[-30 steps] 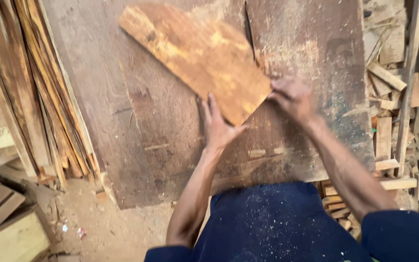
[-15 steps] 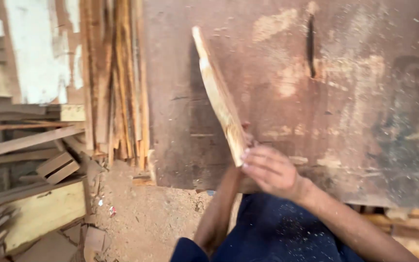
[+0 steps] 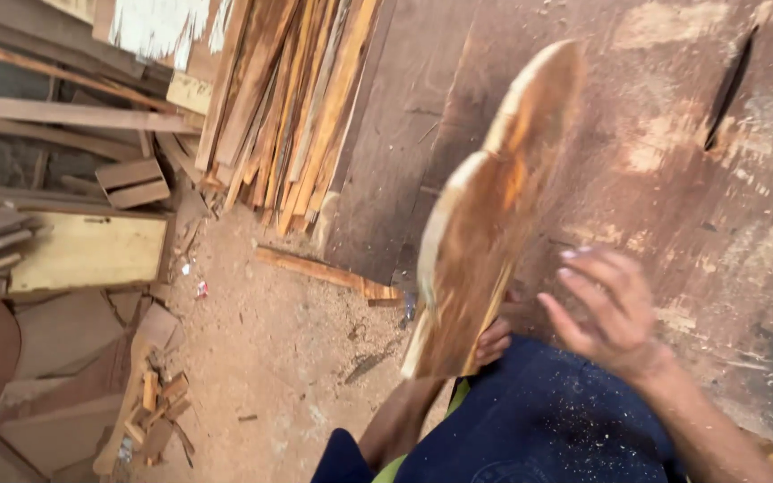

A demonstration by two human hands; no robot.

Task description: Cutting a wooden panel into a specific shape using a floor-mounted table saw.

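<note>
Lifted off the worktable (image 3: 726, 224) since half a second ago, the wooden slab (image 3: 485, 224) now tilts upward, blurred, its long axis running up and away from the fingers. Gripping its lower edge from beneath, the left hand (image 3: 492, 340) is nearer, fingers curled on it. Just right of the slab, the right hand (image 3: 606, 309) hangs apart, fingers spread loosely.

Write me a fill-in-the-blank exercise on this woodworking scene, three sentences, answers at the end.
1. The wooden board is gripped from below by the person's ____ hand.
2. The right hand is open and ____ the board.
3. The strips of wood stacked left of the worktable rest on a floor covered in ____.

Answers: left; not touching; sawdust
</note>
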